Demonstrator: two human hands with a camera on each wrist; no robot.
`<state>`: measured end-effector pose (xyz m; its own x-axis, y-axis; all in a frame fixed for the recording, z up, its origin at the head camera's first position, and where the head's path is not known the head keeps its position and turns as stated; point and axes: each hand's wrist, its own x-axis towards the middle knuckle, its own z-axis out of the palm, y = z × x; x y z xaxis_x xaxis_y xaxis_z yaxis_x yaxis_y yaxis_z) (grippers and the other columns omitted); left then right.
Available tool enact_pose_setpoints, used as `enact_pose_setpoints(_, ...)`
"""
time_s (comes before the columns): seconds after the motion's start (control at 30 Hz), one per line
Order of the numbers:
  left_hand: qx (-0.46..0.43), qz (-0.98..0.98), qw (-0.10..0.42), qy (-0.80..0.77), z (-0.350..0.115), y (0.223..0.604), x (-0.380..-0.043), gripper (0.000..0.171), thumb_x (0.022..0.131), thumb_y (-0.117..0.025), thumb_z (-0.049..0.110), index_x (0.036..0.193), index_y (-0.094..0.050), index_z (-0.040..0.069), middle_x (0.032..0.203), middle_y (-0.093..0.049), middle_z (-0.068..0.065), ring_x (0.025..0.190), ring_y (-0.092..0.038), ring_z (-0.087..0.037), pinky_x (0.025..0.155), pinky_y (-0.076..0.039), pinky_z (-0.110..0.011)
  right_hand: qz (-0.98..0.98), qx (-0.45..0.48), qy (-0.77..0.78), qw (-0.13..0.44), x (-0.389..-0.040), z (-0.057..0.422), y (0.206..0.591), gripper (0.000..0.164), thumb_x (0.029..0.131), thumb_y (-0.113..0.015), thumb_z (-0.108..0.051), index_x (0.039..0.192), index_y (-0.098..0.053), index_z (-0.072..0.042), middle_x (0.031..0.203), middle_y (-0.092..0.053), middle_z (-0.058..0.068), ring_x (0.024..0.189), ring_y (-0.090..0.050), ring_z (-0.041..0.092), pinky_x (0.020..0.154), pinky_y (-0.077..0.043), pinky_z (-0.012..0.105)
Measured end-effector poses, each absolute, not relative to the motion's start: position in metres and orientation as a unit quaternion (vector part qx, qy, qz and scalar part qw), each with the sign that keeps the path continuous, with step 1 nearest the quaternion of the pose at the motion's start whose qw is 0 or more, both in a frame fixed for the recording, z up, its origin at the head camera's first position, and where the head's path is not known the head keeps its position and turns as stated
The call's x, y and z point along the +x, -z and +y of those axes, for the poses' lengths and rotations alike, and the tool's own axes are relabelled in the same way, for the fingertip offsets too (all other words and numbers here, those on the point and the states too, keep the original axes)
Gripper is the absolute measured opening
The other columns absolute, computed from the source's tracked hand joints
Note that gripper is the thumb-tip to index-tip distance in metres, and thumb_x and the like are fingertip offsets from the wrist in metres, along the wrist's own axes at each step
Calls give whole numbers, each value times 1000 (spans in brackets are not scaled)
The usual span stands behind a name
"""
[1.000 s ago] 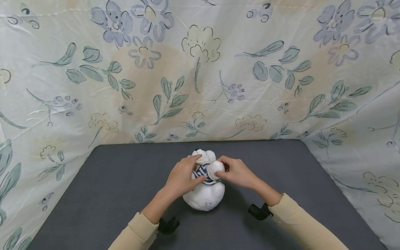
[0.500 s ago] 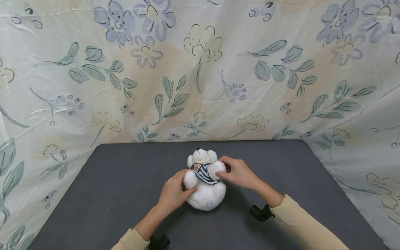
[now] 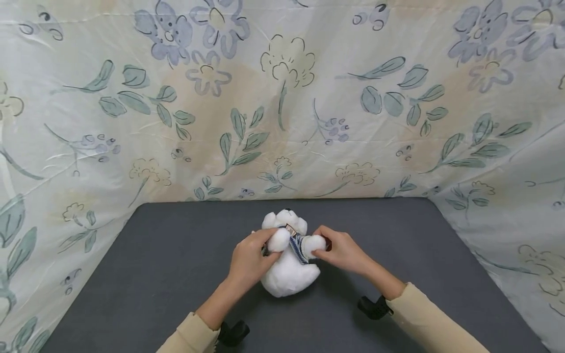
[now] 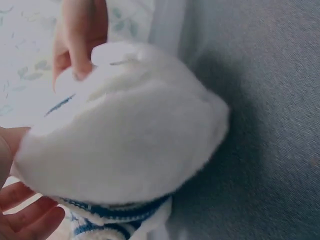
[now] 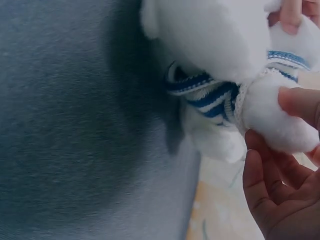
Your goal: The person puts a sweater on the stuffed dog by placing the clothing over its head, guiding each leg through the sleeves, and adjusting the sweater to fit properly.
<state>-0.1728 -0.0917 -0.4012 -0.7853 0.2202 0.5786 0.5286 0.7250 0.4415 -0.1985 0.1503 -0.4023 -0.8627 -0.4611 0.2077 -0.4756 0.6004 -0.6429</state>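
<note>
A white plush bear [image 3: 287, 274] in a blue-and-white striped knit sweater [image 3: 297, 246] sits on the dark table, its body tilted and its head toward the far side. My left hand [image 3: 252, 257] pinches the bear's paw on the left between thumb and fingers. On the other side, my right hand [image 3: 343, 250] grips the opposite paw [image 5: 275, 112] near the sweater cuff. The left wrist view is filled by the bear's white lower body [image 4: 130, 125], with the sweater hem below it. A small tag [image 3: 290, 229] shows at the sweater's neck.
The dark grey table [image 3: 176, 260] reaches back to a floral curtain [image 3: 282, 122] that hangs behind it and along both sides. A black wrist device [image 3: 234, 333] sits on the left wrist and another [image 3: 374, 308] on the right.
My left hand has moved from over the bear's chest to its left paw, then lifted that paw up and inward. The bear has tilted, and the right hand has shifted slightly right.
</note>
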Motion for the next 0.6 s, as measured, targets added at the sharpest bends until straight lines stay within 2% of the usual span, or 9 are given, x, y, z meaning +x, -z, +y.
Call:
enact_pose_setpoints(0.07, -219, -896, 250, 296, -87, 399, -174, 42, 70, -79, 18, 110, -66, 20, 104, -68, 2, 95, -64, -14, 87, -48, -39, -895, 259, -363, 7, -198, 154, 407, 19, 82, -69, -15, 97, -57, -16, 85, -60, -4, 70, -55, 6, 60, -47, 22)
enact_pose_setpoints(0.17, -233, -897, 249, 283, -79, 398, -175, 43, 70, -80, 19, 110, -66, 24, 105, -68, 4, 96, -63, -11, 80, -50, -35, -896, 255, -363, 0, -198, 160, 414, 19, 81, -70, -15, 95, -57, -16, 84, -60, -4, 68, -54, 5, 59, -46, 22)
enact_pose_setpoints(0.27, -244, -899, 247, 267, -71, 397, -176, 42, 69, -80, 22, 109, -66, 24, 104, -67, 4, 94, -63, -11, 71, -52, -32, -897, 255, -361, -6, -198, 167, 421, 19, 81, -70, -17, 94, -56, -16, 83, -58, -4, 66, -52, 5, 57, -45, 22)
enact_pose_setpoints(0.6, -283, -892, 251, 248, -53, 397, -174, 39, 71, -79, 29, 107, -67, 22, 100, -66, 4, 84, -64, -11, 59, -51, -27, -903, 264, -339, -6, -194, 183, 438, 19, 82, -70, -21, 93, -56, -16, 78, -57, -7, 61, -48, 1, 54, -42, 21)
